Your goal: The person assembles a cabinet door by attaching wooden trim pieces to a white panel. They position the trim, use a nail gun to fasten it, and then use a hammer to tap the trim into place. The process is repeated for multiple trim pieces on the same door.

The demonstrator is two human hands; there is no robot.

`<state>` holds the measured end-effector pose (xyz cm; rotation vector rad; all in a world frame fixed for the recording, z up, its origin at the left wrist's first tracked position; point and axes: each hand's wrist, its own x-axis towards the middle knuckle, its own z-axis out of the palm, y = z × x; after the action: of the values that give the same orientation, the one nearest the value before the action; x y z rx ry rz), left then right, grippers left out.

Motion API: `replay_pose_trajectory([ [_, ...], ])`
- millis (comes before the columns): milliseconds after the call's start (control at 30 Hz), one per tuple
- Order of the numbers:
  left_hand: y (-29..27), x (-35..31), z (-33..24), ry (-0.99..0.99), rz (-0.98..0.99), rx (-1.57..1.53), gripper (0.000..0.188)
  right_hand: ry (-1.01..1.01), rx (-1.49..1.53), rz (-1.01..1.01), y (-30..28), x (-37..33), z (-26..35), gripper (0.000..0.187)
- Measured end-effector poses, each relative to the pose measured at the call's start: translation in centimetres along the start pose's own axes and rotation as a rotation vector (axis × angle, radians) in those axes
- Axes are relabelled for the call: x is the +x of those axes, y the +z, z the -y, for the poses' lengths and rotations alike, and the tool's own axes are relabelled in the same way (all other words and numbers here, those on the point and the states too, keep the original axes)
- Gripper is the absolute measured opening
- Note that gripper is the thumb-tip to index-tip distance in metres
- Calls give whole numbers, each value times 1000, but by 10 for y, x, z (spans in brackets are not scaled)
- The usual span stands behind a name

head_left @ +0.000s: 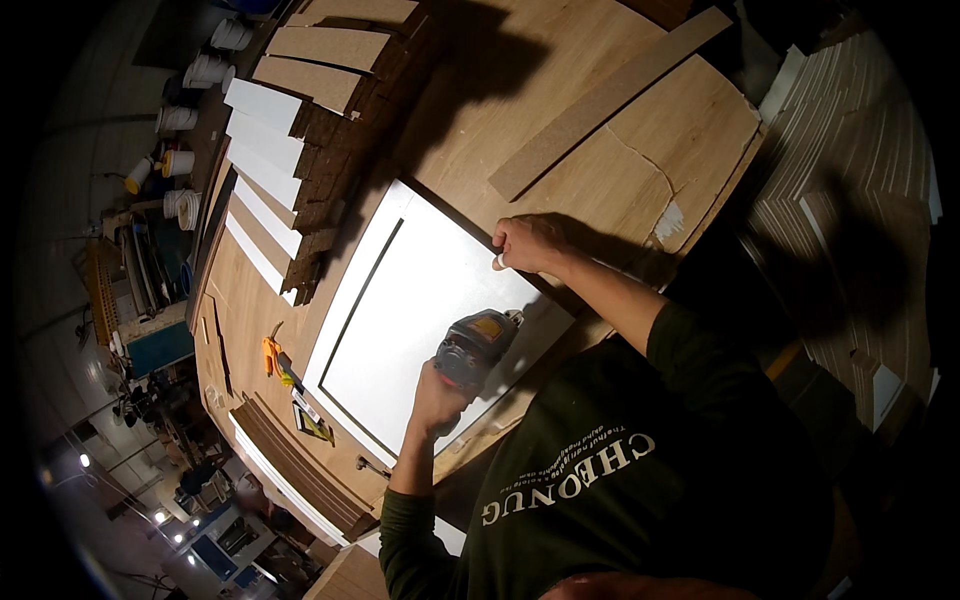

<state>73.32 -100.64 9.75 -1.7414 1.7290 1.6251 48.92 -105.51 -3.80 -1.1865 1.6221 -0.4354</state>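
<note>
A large white rectangular panel (400, 320) lies on the wood-coloured worktop in front of me, with a narrow dark line along two of its sides. My left hand (437, 403) is closed around the handle of a dark power drill (474, 345) with a yellow label, held over the panel's near part. The drill's metal chuck points right, toward the panel's near right edge. At the panel's right edge my right hand (530, 244) is closed, fingers bent. A small white spot shows at its fingertips; what they pinch is too small to tell.
Stacked white and brown boards (268, 165) stand at the far left. A long brown strip (610, 105) lies at the far right. An orange-handled tool (270, 355) and a yellow-black tool (312, 422) lie left of the panel. Piled sheets (850, 200) stand at the right.
</note>
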Motion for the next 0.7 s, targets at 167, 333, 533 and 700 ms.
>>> replay_pose_trajectory([
  [167, 7, 5, 5, 71, -12, 65, 50, -8, 11, -5, 2, 1, -2, 39],
  [333, 12, 1, -5, 178, -56, 148, 34, -65, -25, -79, 10, 1, -5, 40],
  [533, 19, -14, 10, 196, -153, 191, 30, -52, -15, -53, 5, -5, -7, 43],
  [700, 25, -60, 42, 187, -394, 337, 47, -304, 10, -208, -28, 0, -20, 37],
])
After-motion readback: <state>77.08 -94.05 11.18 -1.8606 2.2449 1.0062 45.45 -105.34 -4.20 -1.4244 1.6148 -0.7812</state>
